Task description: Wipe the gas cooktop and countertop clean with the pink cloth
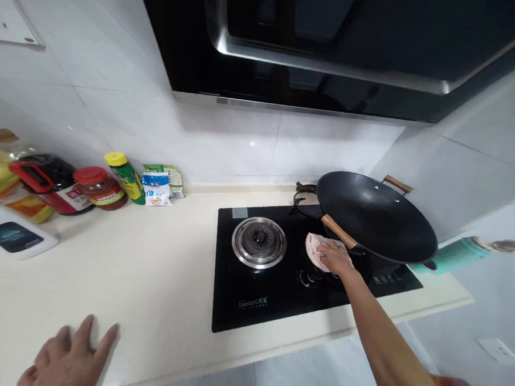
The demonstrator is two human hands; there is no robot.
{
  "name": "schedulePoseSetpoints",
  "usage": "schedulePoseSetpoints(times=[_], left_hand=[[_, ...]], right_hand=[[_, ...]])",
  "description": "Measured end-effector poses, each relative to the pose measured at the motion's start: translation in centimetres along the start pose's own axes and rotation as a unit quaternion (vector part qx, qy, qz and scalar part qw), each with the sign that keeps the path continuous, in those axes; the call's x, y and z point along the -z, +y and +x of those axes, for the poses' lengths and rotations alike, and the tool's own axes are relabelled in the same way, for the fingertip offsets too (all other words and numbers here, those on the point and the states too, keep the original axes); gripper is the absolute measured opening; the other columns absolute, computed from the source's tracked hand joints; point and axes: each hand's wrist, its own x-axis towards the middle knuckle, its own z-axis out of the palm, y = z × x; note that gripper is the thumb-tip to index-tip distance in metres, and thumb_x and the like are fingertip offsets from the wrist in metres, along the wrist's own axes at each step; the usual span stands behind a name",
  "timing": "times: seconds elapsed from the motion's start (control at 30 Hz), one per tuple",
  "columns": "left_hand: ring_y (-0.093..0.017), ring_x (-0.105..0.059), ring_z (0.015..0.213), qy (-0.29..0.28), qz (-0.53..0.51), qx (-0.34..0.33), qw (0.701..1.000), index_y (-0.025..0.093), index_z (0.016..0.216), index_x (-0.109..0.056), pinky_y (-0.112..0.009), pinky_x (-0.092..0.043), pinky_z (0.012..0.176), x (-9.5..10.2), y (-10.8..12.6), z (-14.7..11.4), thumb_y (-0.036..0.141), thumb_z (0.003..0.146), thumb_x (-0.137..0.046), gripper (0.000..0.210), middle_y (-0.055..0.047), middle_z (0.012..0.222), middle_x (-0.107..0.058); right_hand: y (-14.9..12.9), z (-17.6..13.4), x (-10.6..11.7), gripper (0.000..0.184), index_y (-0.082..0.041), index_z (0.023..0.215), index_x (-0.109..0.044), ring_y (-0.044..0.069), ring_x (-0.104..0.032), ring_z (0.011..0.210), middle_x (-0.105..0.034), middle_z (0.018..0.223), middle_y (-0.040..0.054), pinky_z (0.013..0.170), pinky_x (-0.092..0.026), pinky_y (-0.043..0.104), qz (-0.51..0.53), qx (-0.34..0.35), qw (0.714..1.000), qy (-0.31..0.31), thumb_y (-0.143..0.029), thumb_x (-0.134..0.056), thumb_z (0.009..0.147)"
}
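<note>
While outstretched, right hand (336, 258) on cloth (315, 248).

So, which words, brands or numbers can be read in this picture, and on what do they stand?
"Sienbo", roughly, with further small characters: front of the black hob.
White and blue packet: print too blurred.
Red-lidded jar and yellow-capped bottle: labels too small.

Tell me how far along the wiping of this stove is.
Done: cannot be judged; the glass hob shows no obvious spills around the left burner. In hand: the right hand presses a pale cloth on the hob beside the wok, under its wooden handle. The left hand lies flat on the counter. Left: the glass beneath the wok, which sits on the right burner.
</note>
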Motion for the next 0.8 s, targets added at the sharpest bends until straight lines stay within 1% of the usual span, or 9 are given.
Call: schedulePoseSetpoints(times=[0.07,0.13,0.23,0.3,0.37,0.53,0.63,0.73,0.8], left_hand=[[-0.043,-0.036,0.15,0.008,-0.008,0.003,1.0,0.026,0.157,-0.04,-0.065,-0.034,0.116,-0.1,-0.2,0.2,0.079,0.088,-0.014,0.09,-0.02,0.163,-0.036],[-0.046,-0.038,0.148,0.008,-0.017,-0.001,1.0,0.025,0.155,-0.043,-0.068,-0.035,0.114,0.0,-0.2,0.2,0.08,0.088,-0.019,0.09,-0.021,0.162,-0.038],[-0.047,-0.038,0.148,0.018,-0.029,-0.001,0.999,0.024,0.154,-0.046,-0.07,-0.034,0.115,0.2,0.0,0.0,0.079,0.089,-0.021,0.089,-0.023,0.161,-0.04],[-0.047,-0.036,0.149,0.023,-0.033,-0.002,0.999,0.022,0.153,-0.047,-0.069,-0.033,0.117,0.3,0.1,-0.2,0.078,0.089,-0.022,0.089,-0.023,0.16,-0.041],[-0.046,-0.035,0.15,0.023,-0.036,-0.006,0.999,0.021,0.154,-0.047,-0.068,-0.033,0.117,0.4,0.2,-0.4,0.076,0.089,-0.023,0.088,-0.024,0.161,-0.04],[-0.045,-0.035,0.15,0.027,-0.045,-0.014,0.999,0.022,0.152,-0.048,-0.068,-0.033,0.116,0.3,0.1,-0.5,0.076,0.09,-0.021,0.086,-0.024,0.16,-0.041],[-0.044,-0.032,0.152,0.023,-0.047,-0.013,0.999,0.021,0.152,-0.048,-0.067,-0.032,0.117,0.5,0.1,-0.7,0.077,0.09,-0.018,0.088,-0.024,0.161,-0.039],[-0.045,-0.03,0.153,0.011,-0.047,-0.013,0.999,0.02,0.154,-0.046,-0.066,-0.031,0.117,0.8,0.3,-0.8,0.076,0.09,-0.016,0.091,-0.025,0.162,-0.037],[-0.045,-0.029,0.153,0.003,-0.044,-0.012,0.999,0.019,0.154,-0.045,-0.066,-0.03,0.118,0.9,0.4,-0.8,0.077,0.09,-0.014,0.092,-0.025,0.163,-0.035]], right_hand=[[-1.5,0.7,-0.3,0.045,-0.032,0.137,-0.067,0.031,-0.04,0.149,-0.032,0.171,0.0035,0.12,-0.031,0.046,0.003,0.026,1.0,0.008,-0.024,-0.055,0.095],[-3.0,1.6,-0.3,0.048,-0.028,0.142,-0.063,0.033,-0.04,0.148,-0.027,0.173,0.0073,0.118,-0.034,0.048,0.006,0.04,0.999,0.015,-0.026,-0.053,0.095],[-5.1,2.5,-0.2,0.047,-0.023,0.14,-0.064,0.037,-0.041,0.145,-0.03,0.171,0.012,0.113,-0.038,0.051,0.002,0.062,0.998,0.014,-0.027,-0.053,0.094],[-6.7,1.9,-0.4,0.044,-0.023,0.136,-0.066,0.038,-0.042,0.144,-0.035,0.168,0.0118,0.111,-0.039,0.051,-0.007,0.086,0.996,0.01,-0.029,-0.055,0.093],[-8.4,0.1,-0.9,0.044,-0.024,0.135,-0.066,0.039,-0.043,0.141,-0.04,0.164,0.0122,0.109,-0.039,0.052,-0.02,0.11,0.994,0.013,-0.032,-0.057,0.093],[-12.2,-7.1,-3.0,0.044,-0.019,0.137,-0.063,0.04,-0.047,0.131,-0.049,0.151,0.0192,0.107,-0.035,0.054,-0.051,0.14,0.988,0.048,-0.031,-0.053,0.096],[-14.4,-10.8,-4.2,0.043,-0.021,0.135,-0.064,0.041,-0.045,0.132,-0.048,0.153,0.0187,0.108,-0.033,0.054,-0.046,0.168,0.983,0.058,-0.033,-0.056,0.094],[-17.2,-14.0,-5.8,0.05,-0.022,0.135,-0.065,0.046,-0.039,0.139,-0.042,0.16,0.0193,0.109,-0.032,0.059,0.0,0.206,0.977,0.059,-0.045,-0.065,0.09],[-19.4,-16.1,-7.4,0.052,-0.023,0.132,-0.067,0.048,-0.038,0.14,-0.042,0.161,0.0191,0.11,-0.031,0.063,0.036,0.227,0.972,0.054,-0.05,-0.07,0.088]])
